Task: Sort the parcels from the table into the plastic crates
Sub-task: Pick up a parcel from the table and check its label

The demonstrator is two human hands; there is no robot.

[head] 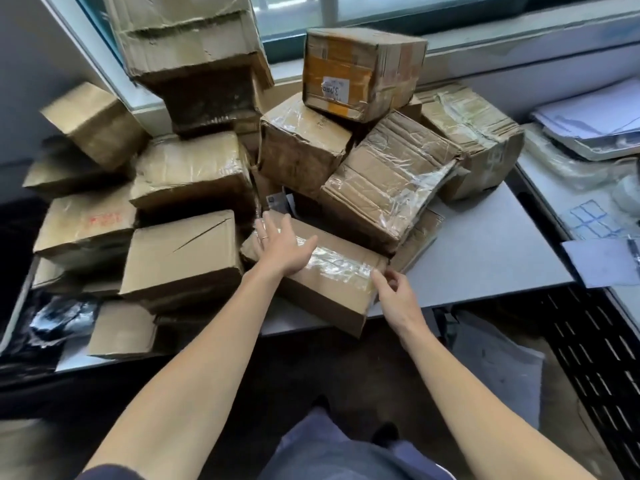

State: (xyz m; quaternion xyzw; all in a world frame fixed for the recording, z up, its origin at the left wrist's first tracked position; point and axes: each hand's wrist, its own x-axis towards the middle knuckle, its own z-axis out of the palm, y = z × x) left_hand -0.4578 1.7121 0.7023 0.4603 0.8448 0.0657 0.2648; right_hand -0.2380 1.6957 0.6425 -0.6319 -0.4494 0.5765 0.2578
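Brown cardboard parcel at the grey desk's front edge, below a heap of boxes by a window: I see my left hand flat on top, fingers spread, my right hand touching its taped corner, fingers loosely bent.

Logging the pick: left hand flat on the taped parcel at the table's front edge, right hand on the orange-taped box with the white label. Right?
No. In the head view the right hand is at the near right corner of the same taped parcel; the left hand lies flat on it.
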